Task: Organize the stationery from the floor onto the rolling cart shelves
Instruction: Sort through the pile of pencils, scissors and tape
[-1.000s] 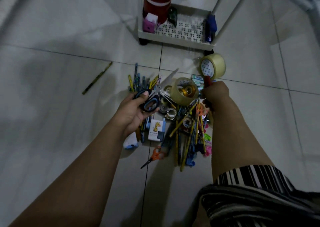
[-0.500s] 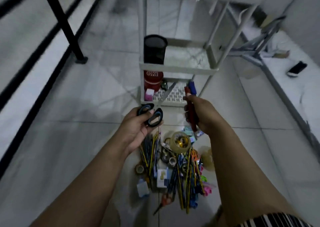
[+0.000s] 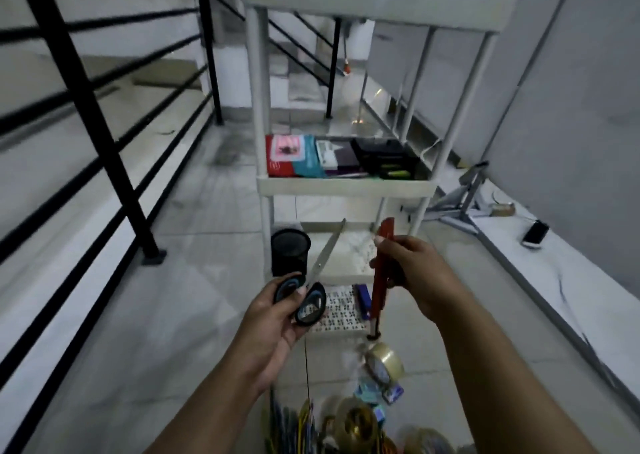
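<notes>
My left hand (image 3: 273, 318) grips a pair of black-handled scissors (image 3: 313, 280) by the handles, blades pointing up toward the white rolling cart (image 3: 346, 188). My right hand (image 3: 412, 273) is closed around a long red tool (image 3: 379, 273), held upright. A roll of clear tape (image 3: 384, 363) appears just under the tool's lower end; whether it hangs from it is unclear. Both hands hover in front of the cart's lower shelves. The stationery pile (image 3: 346, 426) of pencils and tape rolls lies on the floor at the bottom edge.
The cart's middle shelf holds books (image 3: 294, 155) and a black organizer (image 3: 384, 157). A black mesh pen cup (image 3: 290, 251) stands on a lower shelf; a blue stapler (image 3: 362, 301) lies on the bottom one. Black railing (image 3: 86, 107) runs left. A phone (image 3: 535, 233) lies on the right ledge.
My view has tilted up from the floor pile to the cart. Both hands have risen with the scissors and the red tool toward the shelves.
</notes>
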